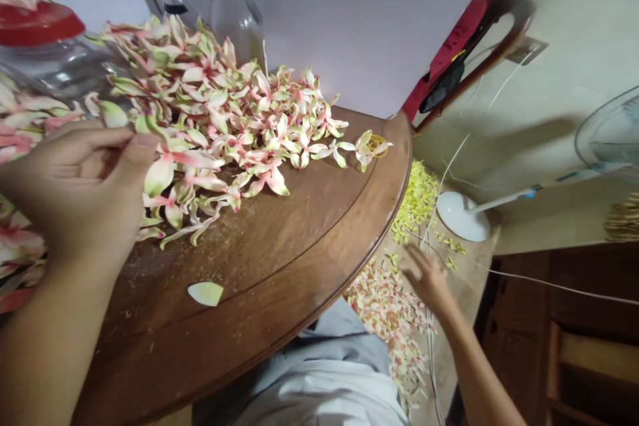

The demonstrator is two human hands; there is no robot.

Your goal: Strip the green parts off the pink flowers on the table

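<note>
Pink, white and green artificial flowers (214,93) lie in a big heap on the round brown wooden table (299,226). At the heap's left side is my left hand (94,180), its thumb and fingers pinched together at a pale petal piece (112,114) with a green tip. A single white-green petal (205,293) rests alone near the table's front. My right hand (424,274) hangs beyond the table's edge, above the floor, its fingers spread and holding nothing. Below it, more pink-white flowers (389,306) cover the floor.
Glass bottles (237,13) and a red-lidded jar (40,23) stand behind the heap. A yellow coil (377,145) lies near the table's right edge. On the floor are yellow-green flowers (417,200), a fan's white base (463,215) and loose cables. A red cloth (456,40) hangs by the wall.
</note>
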